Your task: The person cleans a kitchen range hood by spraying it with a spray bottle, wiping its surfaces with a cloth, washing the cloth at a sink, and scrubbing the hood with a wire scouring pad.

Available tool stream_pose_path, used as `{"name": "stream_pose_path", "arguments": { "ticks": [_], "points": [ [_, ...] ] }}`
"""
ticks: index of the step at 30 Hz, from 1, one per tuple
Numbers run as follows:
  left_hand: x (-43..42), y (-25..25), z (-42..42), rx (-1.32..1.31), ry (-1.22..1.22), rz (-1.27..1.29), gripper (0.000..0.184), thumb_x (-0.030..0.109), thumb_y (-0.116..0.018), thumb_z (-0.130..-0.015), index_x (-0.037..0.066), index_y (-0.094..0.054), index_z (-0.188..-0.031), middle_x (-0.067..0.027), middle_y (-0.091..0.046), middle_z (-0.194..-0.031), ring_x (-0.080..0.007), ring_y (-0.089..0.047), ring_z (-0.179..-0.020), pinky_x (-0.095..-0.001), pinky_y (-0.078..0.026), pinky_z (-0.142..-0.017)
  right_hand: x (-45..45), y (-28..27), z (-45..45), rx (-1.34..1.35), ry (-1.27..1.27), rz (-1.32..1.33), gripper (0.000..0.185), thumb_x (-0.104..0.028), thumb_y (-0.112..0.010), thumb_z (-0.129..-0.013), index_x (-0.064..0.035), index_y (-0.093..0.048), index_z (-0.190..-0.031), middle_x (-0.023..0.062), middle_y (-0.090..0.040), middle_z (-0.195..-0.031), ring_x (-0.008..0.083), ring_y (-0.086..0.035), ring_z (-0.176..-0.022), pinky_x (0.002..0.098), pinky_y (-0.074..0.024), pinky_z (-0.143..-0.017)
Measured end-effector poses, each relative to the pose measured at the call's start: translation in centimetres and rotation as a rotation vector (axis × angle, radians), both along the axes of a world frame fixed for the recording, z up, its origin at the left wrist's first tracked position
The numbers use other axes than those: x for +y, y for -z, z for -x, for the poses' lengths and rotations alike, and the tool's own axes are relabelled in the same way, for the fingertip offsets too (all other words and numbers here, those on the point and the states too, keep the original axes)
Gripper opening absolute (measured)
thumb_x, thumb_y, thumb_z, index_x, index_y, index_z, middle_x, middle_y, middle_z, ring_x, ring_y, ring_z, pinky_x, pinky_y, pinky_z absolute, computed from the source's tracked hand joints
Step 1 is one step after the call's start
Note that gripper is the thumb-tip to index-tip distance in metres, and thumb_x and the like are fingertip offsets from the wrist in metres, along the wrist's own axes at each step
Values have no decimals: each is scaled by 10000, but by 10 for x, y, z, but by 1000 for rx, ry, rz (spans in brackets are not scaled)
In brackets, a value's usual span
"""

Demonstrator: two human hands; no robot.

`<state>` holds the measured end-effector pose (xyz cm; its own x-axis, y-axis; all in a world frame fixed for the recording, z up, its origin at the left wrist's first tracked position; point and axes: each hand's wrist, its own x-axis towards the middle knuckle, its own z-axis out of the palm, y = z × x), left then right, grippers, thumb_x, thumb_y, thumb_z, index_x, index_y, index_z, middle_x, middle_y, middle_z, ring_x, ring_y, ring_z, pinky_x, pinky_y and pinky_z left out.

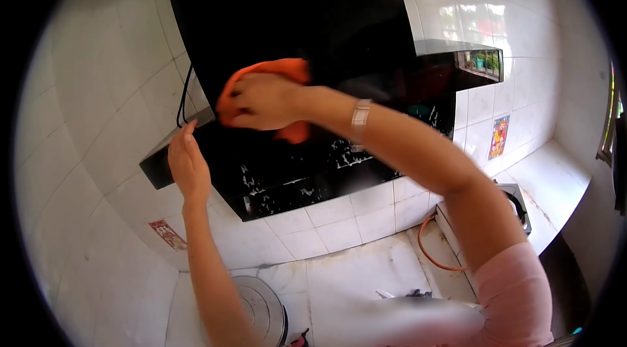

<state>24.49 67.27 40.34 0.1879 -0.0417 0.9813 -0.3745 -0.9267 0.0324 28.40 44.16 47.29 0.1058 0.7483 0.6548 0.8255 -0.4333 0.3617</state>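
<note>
A black glossy range hood (294, 14) with white lettering near its top fills the middle of the head view. My right hand (264, 100) is closed over an orange cloth (287, 67) and presses it against the hood's dark front, left of the middle. Part of the cloth shows below the hand. At the hood's left side, my left hand (189, 165) rests by the wing's edge with its fingers stretched upward and nothing visible in it. White patches, perhaps foam or glare, dot the hood's lower panel.
Below lies a white tiled counter (353, 272) with a round metal lid or pot (258, 301). A stove (516, 203) stands at the right, near an orange hose (424, 246). A black cable (185, 95) hangs beside the hood's left side. The right wing (470, 66) juts outward.
</note>
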Motion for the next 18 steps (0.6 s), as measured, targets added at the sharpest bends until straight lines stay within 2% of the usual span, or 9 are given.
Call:
{"name": "stream_pose_path", "arguments": {
  "ticks": [4,7,8,10,12,13,14,16,18],
  "points": [
    [10,-1,1,74,17,57,593,425,-216,-1045,-3,-595,-1202,-165,-599,-1237,-339,-520,-1180,-399,-370,-1026,81,-5,2,22,56,30,371,-358,-543,-877,-71,-702,-1048,135,-654,-1092,300,-605,-1042,405,-475,-909],
    [14,-1,2,56,3,24,593,435,-220,-1042,12,-606,-1193,-155,-606,-1231,-338,-526,-1171,-398,-375,-1017,61,3,4,76,146,-31,323,-326,-556,-875,-83,-708,-1022,119,-659,-1072,299,-621,-1012,399,-491,-882],
    [13,-1,2,40,19,0,590,438,-222,-1040,23,-614,-1188,-148,-608,-1233,-336,-528,-1170,-395,-374,-1017,40,6,2,79,114,-124,288,-301,-569,-873,-88,-711,-1004,109,-658,-1060,299,-623,-1005,398,-496,-872],
    [12,0,0,12,-7,-11,576,420,-212,-1044,37,-626,-1166,-136,-625,-1196,-327,-544,-1141,-396,-385,-1004,-18,-1,-4,-292,204,72,307,-324,-553,-882,-122,-727,-1034,68,-665,-1134,274,-640,-1023,405,-514,-846],
    [10,2,-1,-7,-36,-16,567,401,-203,-1048,51,-638,-1145,-124,-642,-1158,-317,-560,-1113,-398,-395,-991,-87,-1,17,7,190,-142,307,-291,-536,-890,-130,-712,-1083,24,-658,-1167,257,-637,-1040,377,-500,-918],
    [9,2,0,2,-32,2,567,407,-204,-1047,60,-641,-1146,-118,-644,-1159,-309,-560,-1117,-396,-395,-996,-117,0,38,159,366,-294,284,-266,-527,-904,-150,-703,-1094,20,-650,-1179,257,-633,-1046,363,-494,-921],
    [8,2,0,8,-30,17,568,413,-204,-1046,68,-643,-1148,-111,-645,-1160,-301,-561,-1121,-393,-394,-1000,-167,3,7,-93,294,-217,266,-262,-525,-917,-169,-688,-1107,38,-668,-1134,254,-637,-1033,366,-497,-884],
    [8,2,1,37,-28,37,563,422,-205,-1043,80,-637,-1160,-104,-637,-1172,-299,-549,-1138,-393,-392,-1005,-243,6,15,40,426,-495,251,-236,-525,-925,-161,-674,-1112,29,-662,-1139,254,-640,-1020,371,-503,-843],
    [9,2,-4,26,-99,-4,529,402,-220,-1045,80,-627,-1149,-99,-628,-1162,-299,-531,-1155,-395,-380,-1019,-322,12,10,-186,806,-382,261,-213,-493,-934,-156,-668,-1120,85,-683,-1070,294,-628,-1037,382,-499,-860]
  ]
}}
